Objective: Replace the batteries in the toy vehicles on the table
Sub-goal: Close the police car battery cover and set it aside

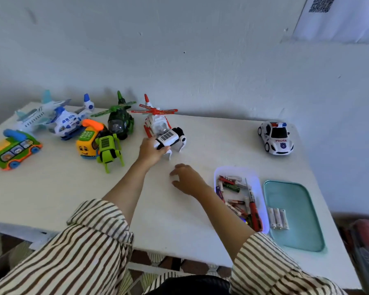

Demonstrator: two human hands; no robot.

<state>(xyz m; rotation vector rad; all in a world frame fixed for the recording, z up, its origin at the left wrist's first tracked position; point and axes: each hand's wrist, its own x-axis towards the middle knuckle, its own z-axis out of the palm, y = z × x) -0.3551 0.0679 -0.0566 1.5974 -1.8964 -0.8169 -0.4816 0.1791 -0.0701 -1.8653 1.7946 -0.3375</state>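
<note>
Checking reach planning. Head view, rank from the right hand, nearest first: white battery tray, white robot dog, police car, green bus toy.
From the right hand:
1-2. white battery tray, just to its right, and white robot dog, ahead, gripped by the left hand: too close to call.
3. police car, far right corner.
4. green bus toy, far left edge.

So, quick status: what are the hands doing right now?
Left hand grips white robot dog. Right hand open, empty. Red helicopter close behind it.

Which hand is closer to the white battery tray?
Right. The right hand is just left of the white tray; the left hand is farther away, gripping the white robot dog.
</note>
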